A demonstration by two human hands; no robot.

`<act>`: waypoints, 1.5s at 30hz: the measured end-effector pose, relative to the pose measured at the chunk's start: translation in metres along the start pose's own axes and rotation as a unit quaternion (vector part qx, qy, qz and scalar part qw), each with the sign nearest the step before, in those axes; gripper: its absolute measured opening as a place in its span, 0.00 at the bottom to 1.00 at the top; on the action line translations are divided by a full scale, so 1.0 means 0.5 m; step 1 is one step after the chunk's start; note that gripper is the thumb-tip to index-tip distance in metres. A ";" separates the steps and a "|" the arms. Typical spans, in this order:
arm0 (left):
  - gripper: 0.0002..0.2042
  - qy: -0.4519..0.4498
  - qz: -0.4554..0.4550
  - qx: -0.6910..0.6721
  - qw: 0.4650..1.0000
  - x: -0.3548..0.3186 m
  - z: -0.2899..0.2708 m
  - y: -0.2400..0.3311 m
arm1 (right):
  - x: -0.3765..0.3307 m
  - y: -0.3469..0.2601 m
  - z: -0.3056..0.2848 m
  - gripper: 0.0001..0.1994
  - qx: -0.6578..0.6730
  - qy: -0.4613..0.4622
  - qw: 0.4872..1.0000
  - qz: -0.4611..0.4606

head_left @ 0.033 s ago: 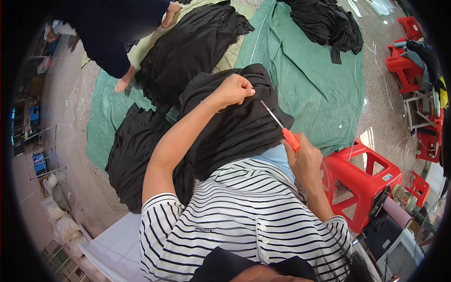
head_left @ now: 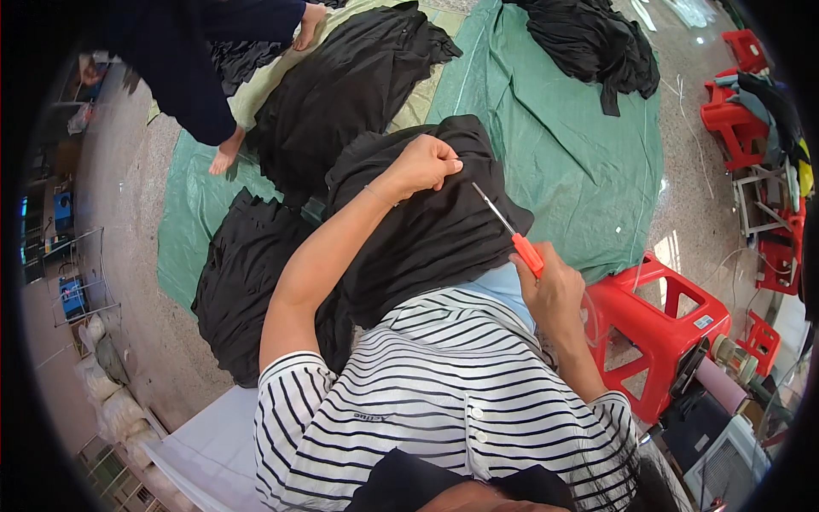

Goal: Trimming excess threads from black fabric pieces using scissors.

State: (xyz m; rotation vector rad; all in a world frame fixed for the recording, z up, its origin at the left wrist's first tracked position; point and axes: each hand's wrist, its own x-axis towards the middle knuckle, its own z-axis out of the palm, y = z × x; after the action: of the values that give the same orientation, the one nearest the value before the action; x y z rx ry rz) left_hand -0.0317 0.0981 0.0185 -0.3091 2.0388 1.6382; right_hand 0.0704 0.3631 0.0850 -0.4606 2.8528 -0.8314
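Black cloth [head_left: 426,222] lies gathered over my lap. Above its far part, my left hand [head_left: 424,164] is closed in a pinch, with thumb and forefinger together; whatever is between the fingertips is too small to make out. My right hand [head_left: 553,286] is closed around the red handle of a slim tool [head_left: 526,252] with a thin metal shaft. Its exact kind is not clear. The shaft points up and left over the cloth, its tip just short of my left fingertips. Light blue fabric [head_left: 502,290] shows beneath the black cloth.
Heaps of black garments [head_left: 341,94] lie ahead and to the left, with another garment heap [head_left: 589,43] far right on a green tarp [head_left: 580,171]. A red stool [head_left: 661,320] stands close at my right. A barefoot person [head_left: 183,77] stands at the far left.
The other person's dark-clothed legs have shifted at the far left, uncovering more black cloth between them. The nearer foot sits slightly lower. My hands and the tool look unchanged.
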 end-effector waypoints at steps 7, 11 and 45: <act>0.10 0.031 0.001 -0.045 0.998 -0.005 0.016 0.009 | 0.005 0.010 0.007 0.14 -0.011 0.020 1.000 0.001; 0.09 0.046 -0.003 -0.017 0.999 0.003 0.021 -0.007 | 0.007 0.008 0.004 0.14 -0.013 0.005 1.000 0.002; 0.06 0.398 0.391 0.226 0.799 -0.070 0.067 -0.001 | 0.063 -0.017 -0.028 0.13 0.000 0.023 1.000 0.021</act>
State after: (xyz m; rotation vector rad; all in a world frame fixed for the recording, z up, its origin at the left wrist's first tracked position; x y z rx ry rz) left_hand 0.0061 0.1252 0.0311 0.0754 3.4786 1.4409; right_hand 0.0396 0.3530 0.1001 -0.3847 2.8923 -0.8461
